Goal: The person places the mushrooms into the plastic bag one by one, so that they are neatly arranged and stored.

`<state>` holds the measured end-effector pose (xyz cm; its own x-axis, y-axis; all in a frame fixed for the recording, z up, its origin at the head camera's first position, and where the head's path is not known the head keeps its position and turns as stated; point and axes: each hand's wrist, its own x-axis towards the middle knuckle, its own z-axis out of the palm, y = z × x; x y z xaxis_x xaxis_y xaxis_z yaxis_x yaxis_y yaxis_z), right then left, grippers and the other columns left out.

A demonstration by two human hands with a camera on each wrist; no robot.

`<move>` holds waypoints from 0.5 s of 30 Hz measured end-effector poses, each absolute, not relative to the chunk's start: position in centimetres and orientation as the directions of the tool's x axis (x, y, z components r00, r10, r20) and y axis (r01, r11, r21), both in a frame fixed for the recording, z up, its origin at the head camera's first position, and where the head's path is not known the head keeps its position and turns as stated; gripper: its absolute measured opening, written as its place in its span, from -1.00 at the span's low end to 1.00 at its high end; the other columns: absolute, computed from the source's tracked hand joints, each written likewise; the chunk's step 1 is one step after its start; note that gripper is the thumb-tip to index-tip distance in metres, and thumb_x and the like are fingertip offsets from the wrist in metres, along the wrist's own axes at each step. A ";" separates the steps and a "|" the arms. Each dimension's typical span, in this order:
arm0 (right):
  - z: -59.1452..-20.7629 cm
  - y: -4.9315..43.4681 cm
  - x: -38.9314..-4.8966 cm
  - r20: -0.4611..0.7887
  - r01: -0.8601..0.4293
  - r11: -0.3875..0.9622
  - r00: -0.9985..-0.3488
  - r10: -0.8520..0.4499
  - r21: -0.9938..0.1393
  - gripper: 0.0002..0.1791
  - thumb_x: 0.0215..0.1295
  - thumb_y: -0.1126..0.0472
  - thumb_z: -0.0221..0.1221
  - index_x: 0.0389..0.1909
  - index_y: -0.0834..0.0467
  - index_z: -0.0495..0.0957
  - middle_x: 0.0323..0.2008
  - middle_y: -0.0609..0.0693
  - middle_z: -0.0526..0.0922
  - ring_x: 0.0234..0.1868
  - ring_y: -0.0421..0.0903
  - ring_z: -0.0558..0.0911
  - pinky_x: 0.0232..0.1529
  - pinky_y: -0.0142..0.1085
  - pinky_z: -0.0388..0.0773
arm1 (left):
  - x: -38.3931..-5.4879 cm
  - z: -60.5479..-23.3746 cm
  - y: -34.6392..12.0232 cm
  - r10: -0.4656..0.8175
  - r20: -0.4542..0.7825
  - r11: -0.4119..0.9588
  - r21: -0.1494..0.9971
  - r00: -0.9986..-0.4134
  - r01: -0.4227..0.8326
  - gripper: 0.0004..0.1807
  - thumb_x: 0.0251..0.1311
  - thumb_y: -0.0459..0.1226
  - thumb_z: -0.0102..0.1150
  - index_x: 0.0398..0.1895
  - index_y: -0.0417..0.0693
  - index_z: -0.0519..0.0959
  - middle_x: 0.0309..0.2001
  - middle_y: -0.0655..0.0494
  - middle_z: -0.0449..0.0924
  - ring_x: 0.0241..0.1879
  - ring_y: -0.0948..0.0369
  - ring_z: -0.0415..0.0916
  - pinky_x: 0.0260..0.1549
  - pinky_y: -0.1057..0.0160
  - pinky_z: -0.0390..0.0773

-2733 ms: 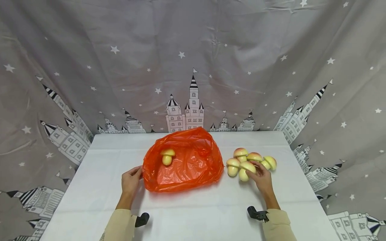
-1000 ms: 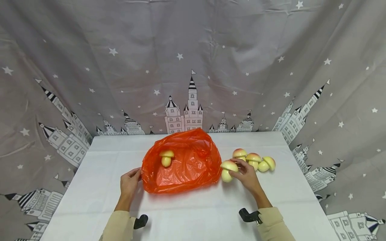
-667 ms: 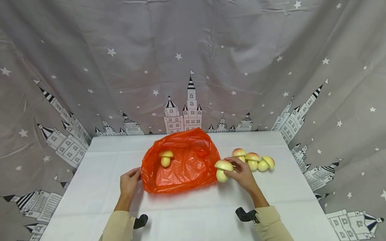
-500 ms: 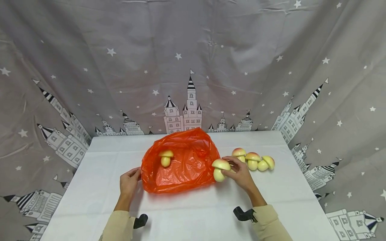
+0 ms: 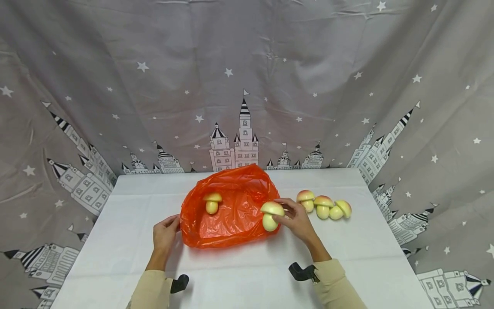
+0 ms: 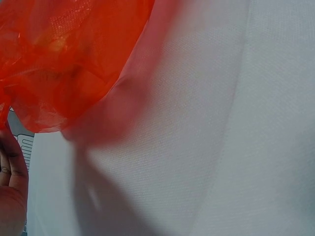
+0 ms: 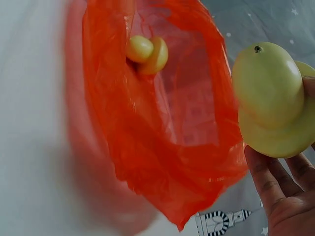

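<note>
Bag (image 5: 225, 241): on surface (image 5: 239, 279). Mushroom (image 5: 212, 207): inside bag, left. Held mushroom (image 5: 271, 210): by bag's right rim. Three mushrooms (image 5: 323, 210): right of bag. Curtain (image 5: 247, 56): behind.

A grey cloth (image 5: 320, 51) printed with white stars (image 5: 142, 66) and black-and-white castles (image 5: 246, 148) hangs in soft folds behind and on both sides of a white, faintly creased surface (image 5: 239, 274).

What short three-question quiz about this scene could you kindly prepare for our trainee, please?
1. How many mushrooms sit on the white table, right of the red bag?
2. True or false: the right grip holds another mushroom.
3. The left grip is at which of these?
A) the grey curtain
B) the bag's left edge
C) the table's far edge

Key: 1. Three. 2. True. 3. B.
</note>
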<state>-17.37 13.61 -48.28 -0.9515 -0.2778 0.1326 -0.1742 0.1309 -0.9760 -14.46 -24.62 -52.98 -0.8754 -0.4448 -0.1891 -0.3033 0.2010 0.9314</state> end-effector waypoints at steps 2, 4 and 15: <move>-47.4 13.2 -17.2 0.133 -0.181 0.138 -0.944 -0.300 -0.974 -0.52 0.14 0.44 0.29 0.12 0.40 0.47 0.06 0.26 0.53 0.07 0.00 0.52 0.10 -0.31 0.51 | -14.4 -53.0 -24.7 -0.443 -0.192 0.201 0.931 -0.876 -0.306 -0.58 0.43 -0.19 -0.01 0.11 -0.40 0.52 -0.02 -0.24 0.61 -0.45 0.53 0.50 -0.37 0.62 0.49; -46.4 12.8 -16.9 0.130 -0.187 0.152 -0.939 -0.319 -0.971 -0.51 0.16 0.42 0.28 0.13 0.40 0.46 0.07 0.26 0.52 0.09 0.06 0.51 0.14 -0.23 0.49 | -14.5 -53.0 -24.7 -0.443 -0.195 0.197 0.931 -0.875 -0.308 -0.58 0.43 -0.19 -0.01 0.11 -0.39 0.52 -0.03 -0.23 0.62 -0.45 0.53 0.50 -0.37 0.62 0.50; -44.2 10.9 -17.1 0.102 -0.175 0.167 -0.921 -0.375 -0.970 -0.49 0.22 0.39 0.25 0.19 0.40 0.41 0.13 0.28 0.48 0.09 0.17 0.52 0.10 -0.20 0.53 | -14.5 -52.7 -24.9 -0.434 -0.198 0.198 0.931 -0.879 -0.308 -0.59 0.42 -0.20 0.01 0.11 -0.38 0.53 -0.05 -0.18 0.64 -0.43 0.52 0.52 -0.35 0.60 0.51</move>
<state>-17.15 10.92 -44.23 -0.9214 -0.3750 0.1023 -0.1755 0.1666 -0.9703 -14.54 -24.92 -52.66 -0.8787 -0.4342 -0.1982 -0.3079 0.1982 0.9306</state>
